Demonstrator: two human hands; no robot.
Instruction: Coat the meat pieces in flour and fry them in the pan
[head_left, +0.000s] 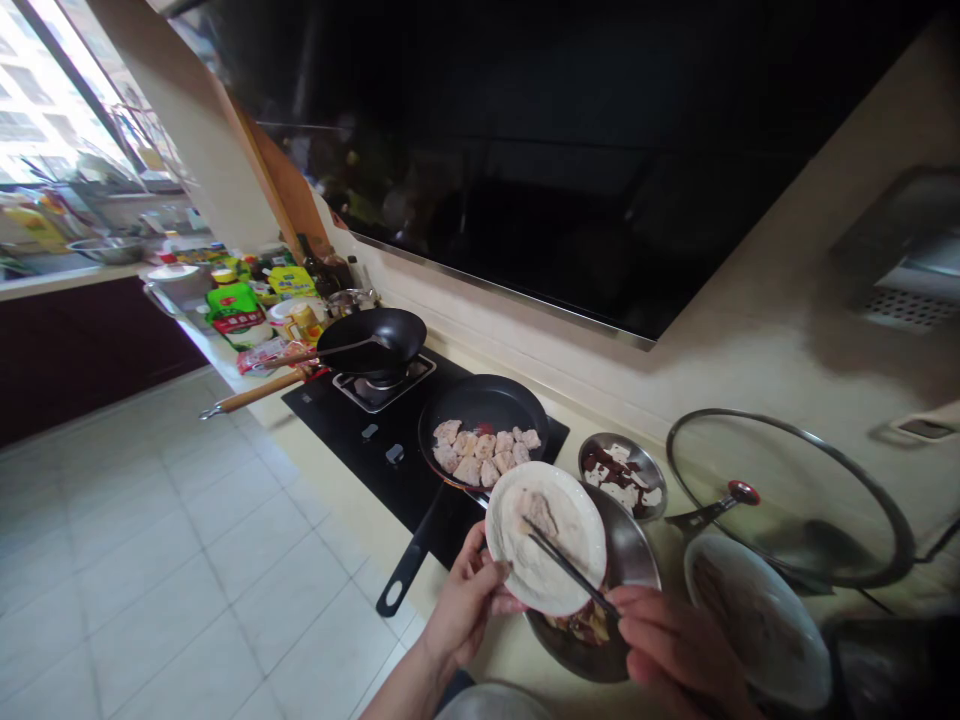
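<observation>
My left hand point(469, 600) grips the edge of a white plate point(499, 515) dusted with pale powder. On the plate lies a powder-coated piece of meat point(538, 512). A pair of dark chopsticks point(566, 568) is pinched in my right hand point(671, 635), their tips touching the meat. Beyond the plate sits a black frying pan point(480, 400) with several pale, coated pieces point(469, 455) grouped in its near half. Partly hidden under the plate is a steel bowl point(634, 540) with food pieces inside.
A black wok point(390, 335) with a utensil in it stands on the far burner. At right are a small bowl of white and dark pieces point(619, 480), a glass lid point(787, 420) and an oval dish point(757, 620). Seasoning packages point(238, 312) crowd the far counter. The range hood point(525, 180) hangs above.
</observation>
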